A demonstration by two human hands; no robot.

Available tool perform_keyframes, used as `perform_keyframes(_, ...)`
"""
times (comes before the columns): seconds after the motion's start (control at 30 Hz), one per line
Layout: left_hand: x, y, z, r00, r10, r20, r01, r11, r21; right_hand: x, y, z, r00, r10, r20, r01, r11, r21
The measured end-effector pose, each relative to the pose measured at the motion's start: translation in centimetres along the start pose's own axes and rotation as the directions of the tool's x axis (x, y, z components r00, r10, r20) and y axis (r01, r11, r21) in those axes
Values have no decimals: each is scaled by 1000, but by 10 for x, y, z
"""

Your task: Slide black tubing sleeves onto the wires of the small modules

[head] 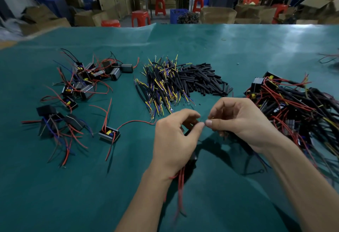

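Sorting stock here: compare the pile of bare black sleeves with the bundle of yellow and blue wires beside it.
The black sleeves pile is short, plain, uniformly black tubes; the wire bundle is longer pieces with yellow and blue wire ends sticking out. The sleeves lie right, the bundle left. Both rest loose on the green mat.

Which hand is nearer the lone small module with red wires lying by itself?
Left. The left hand is just right of the lone small module; the right hand is farther right.

Item pinched between fingertips (201, 125) too small to tell; module (190, 160) under left hand (174, 140) mostly hidden, blurred
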State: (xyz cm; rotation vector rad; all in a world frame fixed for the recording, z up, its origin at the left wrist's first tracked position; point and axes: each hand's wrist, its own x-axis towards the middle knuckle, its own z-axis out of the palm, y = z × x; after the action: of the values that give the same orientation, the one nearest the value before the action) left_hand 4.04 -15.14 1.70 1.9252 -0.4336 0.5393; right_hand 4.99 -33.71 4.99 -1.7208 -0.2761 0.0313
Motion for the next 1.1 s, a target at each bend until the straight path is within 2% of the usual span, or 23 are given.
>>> perform_keyframes(0.07, 3, -7, -7, 994, -110, 24, 110, 994, 3, -1, 0, -4, 1000, 0, -7, 0, 999, -53)
perform_keyframes(0.13, 4, -14, -13, 964, -221, 145, 220, 975, 25, -1, 0, -7, 1000, 6, -18, -8, 995, -100)
perform_keyframes(0.2, 4, -16, -13, 923, -261, 282, 280, 959, -29, -2, 0, -9, 1000, -3, -18, 0, 991, -135)
perform_keyframes(0.27, 3, -14, -13, 894, -279, 350, 314, 948, -49, -2, 0, -8, 1000, -12, 4, 12, 991, -135)
perform_keyframes(0.47, 5, -20, -12, 883, -281, 376, 331, 941, -75, -1, -1, -7, 997, -30, 65, 38, 990, -132)
perform_keyframes(0.8, 4, -18, -13, 912, -241, 331, 279, 957, -74, -2, -1, -6, 997, -68, 47, 75, 985, -158)
perform_keyframes(1.1, 4, -16, -25, 814, -274, 513, 414, 893, -179, -5, -9, -10, 983, 13, 183, 7, 994, -109)
